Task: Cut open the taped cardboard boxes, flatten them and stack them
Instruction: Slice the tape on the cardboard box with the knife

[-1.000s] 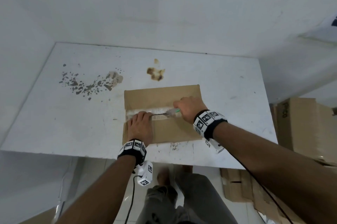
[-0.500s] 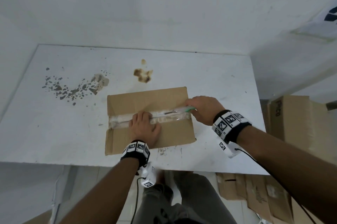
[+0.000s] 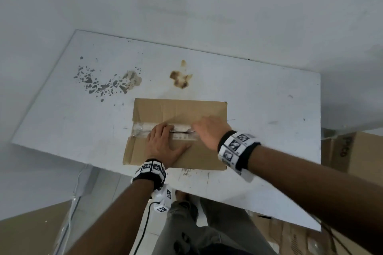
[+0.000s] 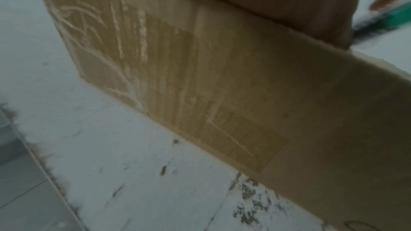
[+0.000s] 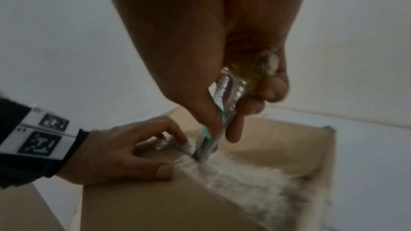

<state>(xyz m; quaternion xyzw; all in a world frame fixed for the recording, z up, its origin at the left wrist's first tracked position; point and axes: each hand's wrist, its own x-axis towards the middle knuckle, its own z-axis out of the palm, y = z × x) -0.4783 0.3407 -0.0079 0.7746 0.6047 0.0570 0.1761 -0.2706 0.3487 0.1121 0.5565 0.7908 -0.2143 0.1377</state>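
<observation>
A brown cardboard box lies near the front edge of the white table, with a clear tape strip along its top seam. My left hand presses flat on the near flap, its fingertips at the seam. Just right of it, my right hand grips a cutter whose blade is in the tape, and a dark slit runs between the two hands. In the right wrist view the clear-and-green cutter meets the crinkled tape beside my left hand. The left wrist view shows the box's side.
Brown stains and grey flecks mark the table behind the box. More cardboard boxes stand beyond the table's right edge, with flat cardboard on the floor. My legs are under the front edge.
My right hand drew the cutter right to the box's end, then came back to the middle of the seam. The left hand has stayed pressed on the near flap.
</observation>
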